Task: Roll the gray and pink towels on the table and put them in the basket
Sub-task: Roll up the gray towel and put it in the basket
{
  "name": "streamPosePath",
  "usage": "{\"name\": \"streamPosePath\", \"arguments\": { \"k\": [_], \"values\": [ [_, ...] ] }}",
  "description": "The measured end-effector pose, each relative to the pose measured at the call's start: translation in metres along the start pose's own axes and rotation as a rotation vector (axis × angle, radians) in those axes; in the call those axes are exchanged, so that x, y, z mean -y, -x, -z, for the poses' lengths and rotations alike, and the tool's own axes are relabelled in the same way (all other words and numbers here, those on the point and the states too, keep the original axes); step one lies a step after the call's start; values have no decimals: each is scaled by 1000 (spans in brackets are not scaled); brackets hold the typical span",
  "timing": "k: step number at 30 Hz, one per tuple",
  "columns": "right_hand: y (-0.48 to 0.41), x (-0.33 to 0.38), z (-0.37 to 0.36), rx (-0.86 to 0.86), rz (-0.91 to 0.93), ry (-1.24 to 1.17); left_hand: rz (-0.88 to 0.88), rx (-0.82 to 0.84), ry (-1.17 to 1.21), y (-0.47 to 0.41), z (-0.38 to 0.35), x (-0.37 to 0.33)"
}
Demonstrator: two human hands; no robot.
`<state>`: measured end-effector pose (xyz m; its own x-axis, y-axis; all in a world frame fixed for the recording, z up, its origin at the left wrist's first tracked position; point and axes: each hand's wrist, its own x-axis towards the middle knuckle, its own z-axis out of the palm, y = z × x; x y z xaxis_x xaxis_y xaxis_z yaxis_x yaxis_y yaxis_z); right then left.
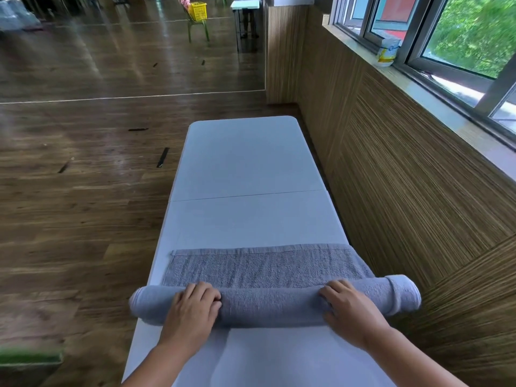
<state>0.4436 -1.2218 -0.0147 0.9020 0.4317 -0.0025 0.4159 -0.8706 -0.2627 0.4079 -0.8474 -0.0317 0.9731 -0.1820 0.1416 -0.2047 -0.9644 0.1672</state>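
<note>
Beyond the fingertips (195, 289) the table (245, 169) runs on white and bare to its rounded far edge. A wood-panelled wall (391, 191) stands close along its right side, and open floor (83, 191) lies off its left. The gray towel (265, 266) spans the table's width: a flat strip lies just ahead of the fingers, and the rest is wound into a thick roll under them, its ends overhanging both long edges. The left hand (192, 311) and right hand (350, 311) sit well apart on the roll, fingers curled over its top, gripping it.
</note>
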Motion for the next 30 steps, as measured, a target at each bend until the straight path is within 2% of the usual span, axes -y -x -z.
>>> {"name": "streamPosePath", "arguments": {
  "k": [2,6,10,13,18,20,23,25,28,30],
  "values": [
    [1,-4,-1,79,7,73,0,75,-6,1,-2,2],
    [-4,-7,-4,107,-5,140,32,204,-51,-1,2,1],
    [-7,-6,-1,84,32,204,28,192,-46,-1,8,0],
    [-8,-8,0,85,9,147,-2,180,-52,2,7,3],
    [-10,-9,-2,-15,-172,-31,58,109,-34,-9,9,3],
    [-12,-12,-7,-30,-118,6,80,70,-22,-16,10,1],
    [-9,-13,-7,-22,-16,91,19,15,30,-16,4,1],
    [-7,-12,-4,52,-22,171,27,107,23,-14,3,2],
    [-9,-12,-6,60,-56,192,24,249,-42,-14,4,5],
    [-13,-9,-5,43,-36,151,18,236,-57,-14,7,6]
  ]
}}
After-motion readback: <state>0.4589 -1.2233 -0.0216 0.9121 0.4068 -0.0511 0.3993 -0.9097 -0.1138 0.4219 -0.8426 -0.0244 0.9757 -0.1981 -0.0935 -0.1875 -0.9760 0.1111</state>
